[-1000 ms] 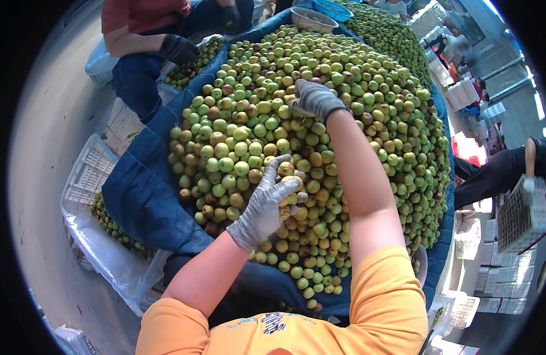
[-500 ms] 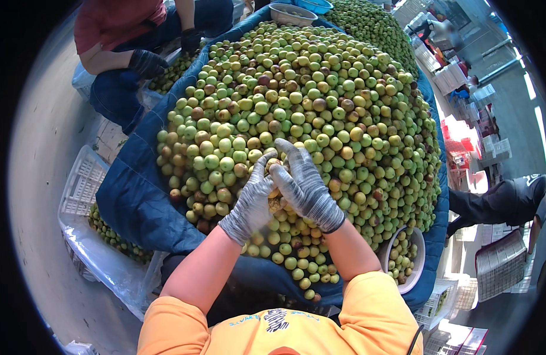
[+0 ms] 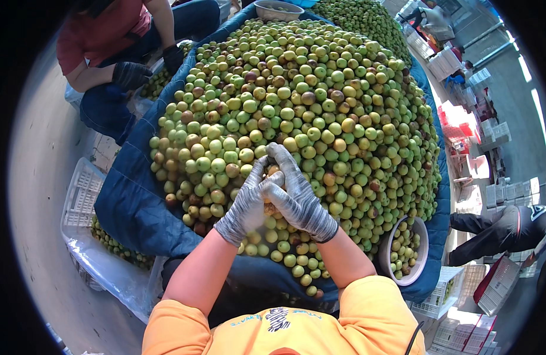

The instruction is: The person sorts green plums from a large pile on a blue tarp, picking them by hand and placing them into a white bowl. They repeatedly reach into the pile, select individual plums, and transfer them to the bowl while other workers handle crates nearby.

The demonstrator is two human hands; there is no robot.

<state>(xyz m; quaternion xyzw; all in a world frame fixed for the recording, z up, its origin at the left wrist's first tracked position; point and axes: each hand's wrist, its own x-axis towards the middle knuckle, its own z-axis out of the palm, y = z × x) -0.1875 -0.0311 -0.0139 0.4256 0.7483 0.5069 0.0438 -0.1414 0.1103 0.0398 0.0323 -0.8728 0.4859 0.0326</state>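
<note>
Small round green jujubes point(image 3: 344, 136), many with brown patches, form a big heap on a blue quilted cloth point(image 3: 137, 195). Over the near part of this heap, my left hand point(image 3: 247, 204) and my right hand point(image 3: 298, 198) meet, both in grey striped gloves. Their fingertips come together at the top, with fingers curled and thumbs close to each other. Between them a few jujubes show, cupped by both hands; the palms hide how many there are. More jujubes lie loose just below my wrists.
A pale basket point(image 3: 424, 251) part full of jujubes stands at the heap's right edge. Another bowl point(image 3: 279, 10) sits at the far edge. A lined white crate point(image 3: 81, 198) is at left. One gloved co-worker point(image 3: 104, 35) sits far left; another person point(image 3: 504, 231) bends over crates at right.
The whole view has shifted slightly. My hands stay together and have drawn closer at the fingertips. The person at right has moved a little with a crate.
</note>
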